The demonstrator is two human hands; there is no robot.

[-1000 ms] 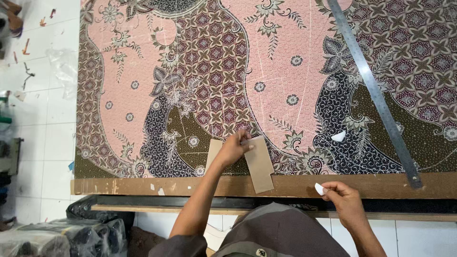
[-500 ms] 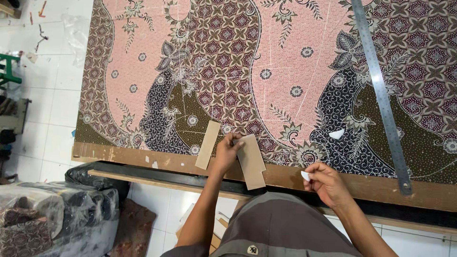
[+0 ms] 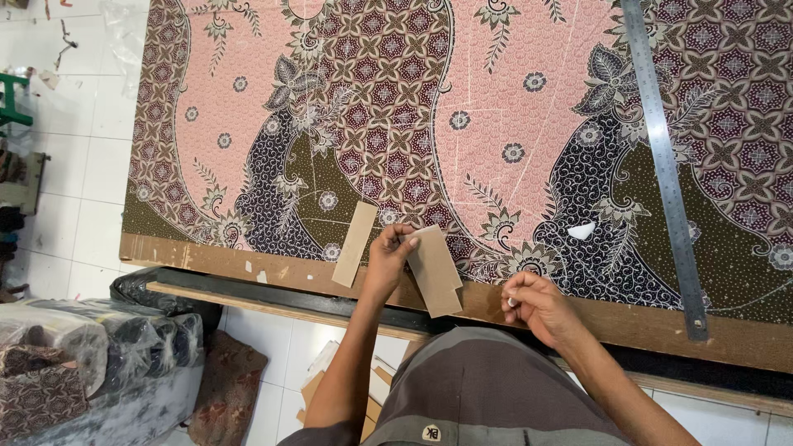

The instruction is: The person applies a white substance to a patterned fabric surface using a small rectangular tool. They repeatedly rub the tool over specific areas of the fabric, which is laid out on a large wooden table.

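Left hand: the left hand pinches the top corner of a tan cardboard template between thumb and fingertips, pressing it flat where the cloth meets the table edge.
Template position: the card now lies tilted, its upper end toward 11 o'clock and its lower end overhanging the wooden table edge; half a second ago it sat in much the same spot, so the hand seems to be steadying it, not shifting it.
Second strip: a narrower cardboard strip lies just beside the left hand at 10 o'clock, untouched, leaning toward 1 o'clock.
Right hand: the right hand is curled shut around a small white piece of chalk, resting at the table edge at 3 o'clock from the template.
Change: the right hand has drawn a little closer to the template since a second ago, which suggests marking is close.
Cloth: the pink and maroon batik cloth is spread flat, with faint chalk lines across it.
Loose chalk: another white chalk piece lies on the cloth at 1 o'clock from the right hand.
Ruler: a long metal ruler lies on the cloth at far right, well apart from both hands.
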